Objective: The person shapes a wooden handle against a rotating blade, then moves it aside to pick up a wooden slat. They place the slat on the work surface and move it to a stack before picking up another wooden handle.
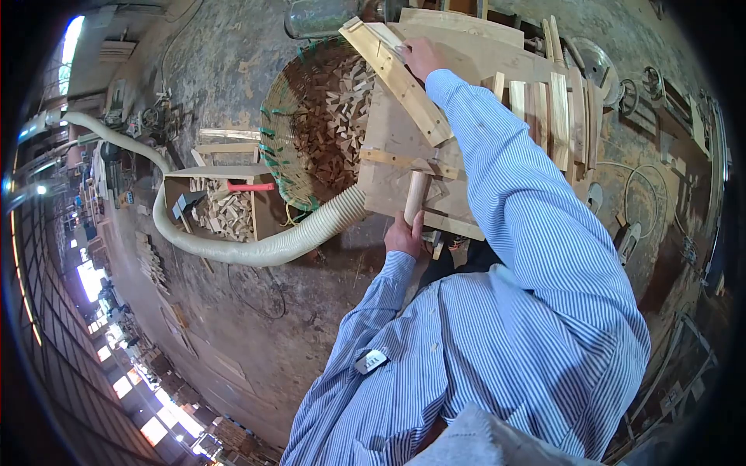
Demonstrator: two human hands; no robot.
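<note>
My left hand [403,235] is closed round the lower end of a short, pale wooden piece [416,194] at the near edge of the worktable. A small wooden block [420,165] sits at its upper end. Farther off, my right hand [422,57] grips the far part of a long wooden jig [398,80], fingers curled over its side next to a pale strip of wood [382,33]. The jig lies slanted across the worktable [385,116] and juts past its left edge. Its underside is hidden.
Left of the table stands a woven basket [278,124] full of wood offcuts. A ribbed hose [268,252] runs to the table's near left corner. Beyond it is a box [266,213] of offcuts with a red-handled tool [250,186]. Several wooden strips [559,116] lie at the right.
</note>
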